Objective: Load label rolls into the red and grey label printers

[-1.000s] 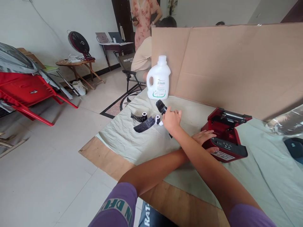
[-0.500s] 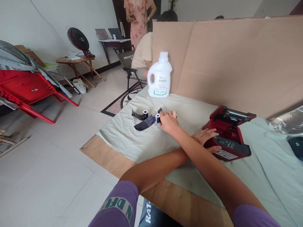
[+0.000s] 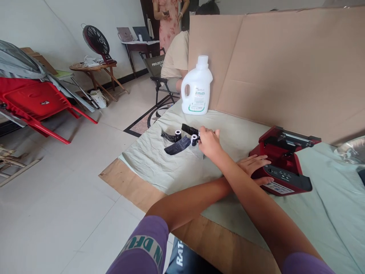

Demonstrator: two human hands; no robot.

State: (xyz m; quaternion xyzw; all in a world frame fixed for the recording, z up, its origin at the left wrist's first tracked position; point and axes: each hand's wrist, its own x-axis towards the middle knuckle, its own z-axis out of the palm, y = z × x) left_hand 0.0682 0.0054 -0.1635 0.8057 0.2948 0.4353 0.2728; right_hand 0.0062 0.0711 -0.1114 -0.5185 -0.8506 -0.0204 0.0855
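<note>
My arms cross. My left hand (image 3: 256,167) rests with outstretched, spread fingers against the near left side of a red printer-like device (image 3: 281,187), whose black-edged lid (image 3: 296,137) is raised. Reaching across to the left, my right hand (image 3: 209,141) has its fingers curled round a small roll of black paper or film, mostly hidden by the fingers. A black strip (image 3: 189,129) runs up to that hand. Just left of my fingertips stands another small roll (image 3: 194,140) with a white core, its dark strip (image 3: 177,146) spread out. Behind it is a similar roll (image 3: 178,134) with a crumpled strip.
A white jug (image 3: 196,89) stands at the back of the cloth-covered table (image 3: 151,167), before a cardboard panel (image 3: 273,68). Clear plastic wrap (image 3: 352,150) lies at the right. Beyond the table are a seated person (image 3: 175,57), a standing person, a fan (image 3: 97,40) and a red chair (image 3: 40,101).
My right hand has shifted slightly right, its fingers curling more; more of the black strip beside it shows. My left hand stays on the red device. The view has tilted a little.
</note>
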